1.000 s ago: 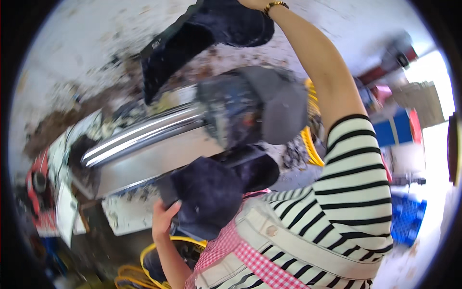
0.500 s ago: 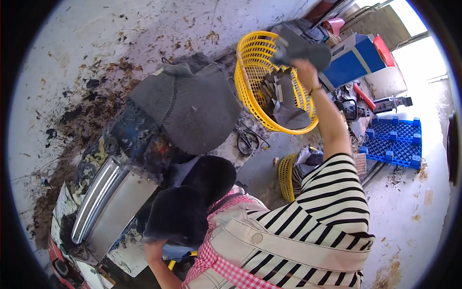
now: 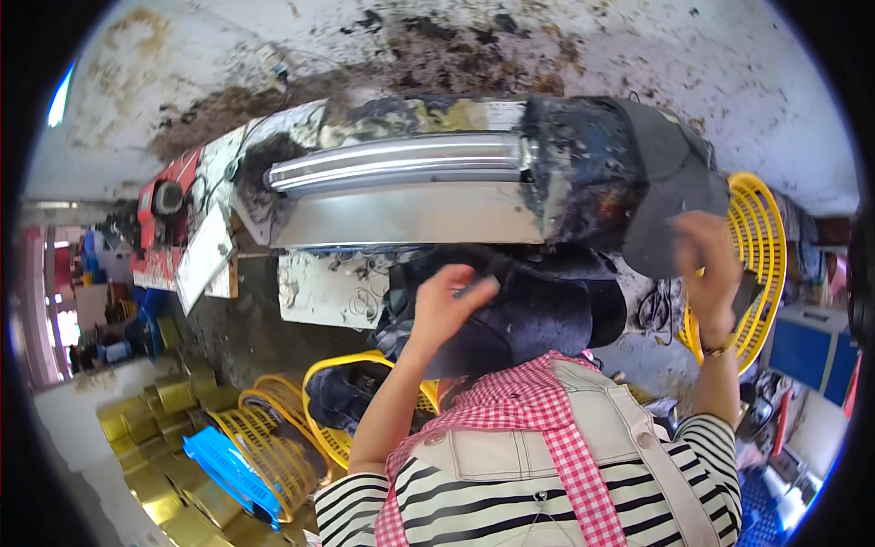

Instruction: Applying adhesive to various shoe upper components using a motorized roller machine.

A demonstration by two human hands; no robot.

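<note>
Here, dark fabric overlaps the bench; the wall is smudged.

Red machine with dark round part at left end of table. White panel tilted just beside it. Dark-handled scissors near table's right end. Wall behind table's far edge: pale, heavily blotched brown and black. Floor, lower left: gold boxes in rows; bright blue plastic crate against yellow baskets. Beyond right end: blue-sided box.
</note>
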